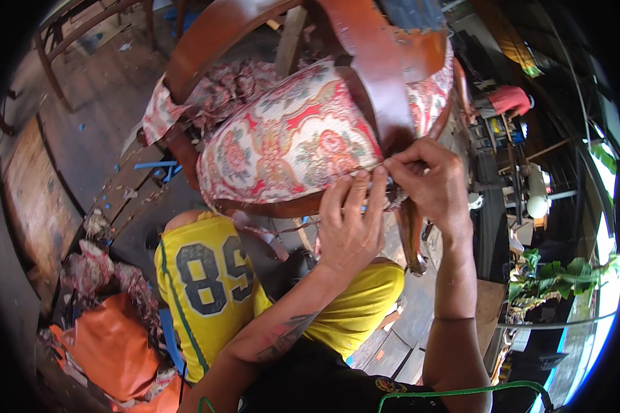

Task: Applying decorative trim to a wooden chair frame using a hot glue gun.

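Observation:
A wooden chair with a curved brown frame (386,82) stands before my knees. Its seat carries floral fabric (296,138) in white, red and green, drawn over a rounded pad. My left hand (355,224) lies at the near right edge of this fabric, fingers stretched out and pressing on it. Just beside those fingertips, my right hand (430,175) is closed in a pinch at the seat corner, by the chair's upright. Whatever sits between its thumb and finger is too small to make out. Bunched fabric (231,89) hangs by the far left part of the frame.
Orange material (114,347) and torn patterned cloth (93,268) lie on the floor at the lower left. Blue strips (160,166) and scraps litter the boards left of the chair. Another wooden chair (62,76) stands at the back left. A person in red (510,101) is far right, above green plants (565,275).

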A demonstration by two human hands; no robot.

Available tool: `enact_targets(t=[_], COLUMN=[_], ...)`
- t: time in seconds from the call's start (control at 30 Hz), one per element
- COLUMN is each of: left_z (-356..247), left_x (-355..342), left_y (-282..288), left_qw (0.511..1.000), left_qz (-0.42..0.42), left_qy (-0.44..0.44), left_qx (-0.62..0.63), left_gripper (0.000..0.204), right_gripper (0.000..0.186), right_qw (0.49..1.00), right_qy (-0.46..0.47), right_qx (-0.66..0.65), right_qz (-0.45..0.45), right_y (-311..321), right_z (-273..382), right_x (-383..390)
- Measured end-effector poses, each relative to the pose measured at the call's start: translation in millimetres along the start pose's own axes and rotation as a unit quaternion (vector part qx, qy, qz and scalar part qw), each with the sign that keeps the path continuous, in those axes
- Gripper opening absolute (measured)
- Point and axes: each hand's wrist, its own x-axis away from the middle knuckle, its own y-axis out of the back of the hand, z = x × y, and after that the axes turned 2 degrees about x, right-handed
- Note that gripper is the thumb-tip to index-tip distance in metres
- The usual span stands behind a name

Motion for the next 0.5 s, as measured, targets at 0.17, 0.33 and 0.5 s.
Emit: enact_targets(t=[0.17,0.33,0.5], left_z=[2.1,-0.1,0.7], left_x=[1.8,2.4,2.8], left_y=[-2.3,-2.9,-4.2], left_qw=[1.000,1.000,1.000], left_qz=[0.000,-0.006,-0.006], left_qy=[-0.003,0.011,0.009], left_qx=[0.006,0.003,0.012], left_gripper=[0.059,0.061,0.062], right_gripper=[0.011,0.011,0.011], right_qw=[1.000,0.999,0.999], right_qy=[-0.002,-0.029,-0.037], right_qx=[-0.012,-0.030,-0.020], right_qz=[0.008,0.017,0.017], right_y=[-1.6,-1.9,-1.5], right_z=[0.6,3.2,5.7], right_x=[0.2,-0.4,0.1])
